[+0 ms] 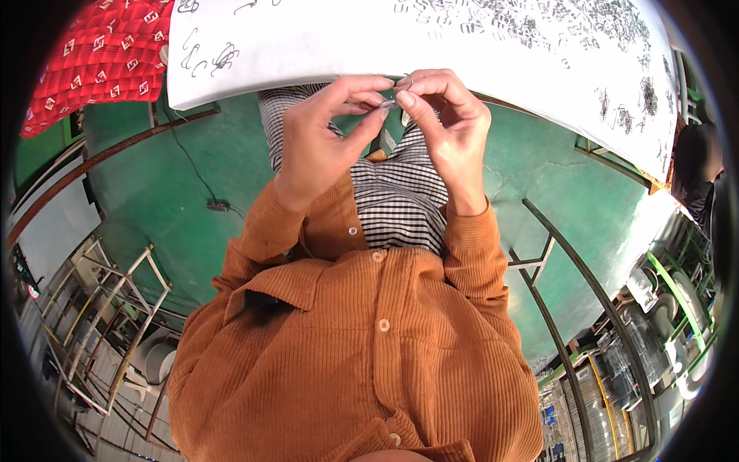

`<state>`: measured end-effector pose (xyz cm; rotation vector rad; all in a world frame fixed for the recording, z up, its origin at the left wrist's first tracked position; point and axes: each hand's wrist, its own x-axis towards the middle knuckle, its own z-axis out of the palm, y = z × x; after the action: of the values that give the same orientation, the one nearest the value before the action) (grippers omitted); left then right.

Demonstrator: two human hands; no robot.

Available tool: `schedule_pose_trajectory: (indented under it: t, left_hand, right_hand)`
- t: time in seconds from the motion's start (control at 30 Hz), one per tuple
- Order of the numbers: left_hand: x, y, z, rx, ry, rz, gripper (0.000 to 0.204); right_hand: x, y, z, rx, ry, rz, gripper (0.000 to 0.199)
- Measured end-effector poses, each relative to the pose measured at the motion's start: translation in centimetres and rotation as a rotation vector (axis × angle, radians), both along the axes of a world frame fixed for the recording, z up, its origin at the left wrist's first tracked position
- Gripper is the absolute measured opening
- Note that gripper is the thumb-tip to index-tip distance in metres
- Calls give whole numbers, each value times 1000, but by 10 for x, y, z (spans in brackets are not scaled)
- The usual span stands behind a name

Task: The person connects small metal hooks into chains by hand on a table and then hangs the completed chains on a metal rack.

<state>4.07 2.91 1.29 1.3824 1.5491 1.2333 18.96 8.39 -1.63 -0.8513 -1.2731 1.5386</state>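
Both my hands meet over my lap, just in front of the near edge of the white-covered table [308, 46]. Thumb and fingertips of my left hand [319, 135] pinch a small shiny metal piece [390, 103]. My right hand [454, 123] is closed on its other side, its thumb and forefinger pressed close to the same piece. A thin curved bit of wire [409, 78] shows by the right fingertips. The piece is too small and too covered by fingers to name its exact kind.
Small dark bent pieces [531, 27] lie scattered across the table's far right, with a bunch [649, 96] at its right end. Several longer curved wires [225, 56] lie at the left. Red patterned cloth [108, 54] is beside them. Metal frames [115, 331] stand around; a cable box [218, 205] lies on the green floor.
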Motion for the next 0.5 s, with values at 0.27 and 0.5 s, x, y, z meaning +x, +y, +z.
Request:
schedule_pose_trajectory:
  t: [0.27,0.5]
  left_hand:
    - [-17,85,-49,187,463,2,20]
    - [-20,130,-76,220,579,8,15]
  right_hand:
    - [11,-12,4,116,-75,-132,9]
    - [15,-12,-1,185,-194,-181,11]
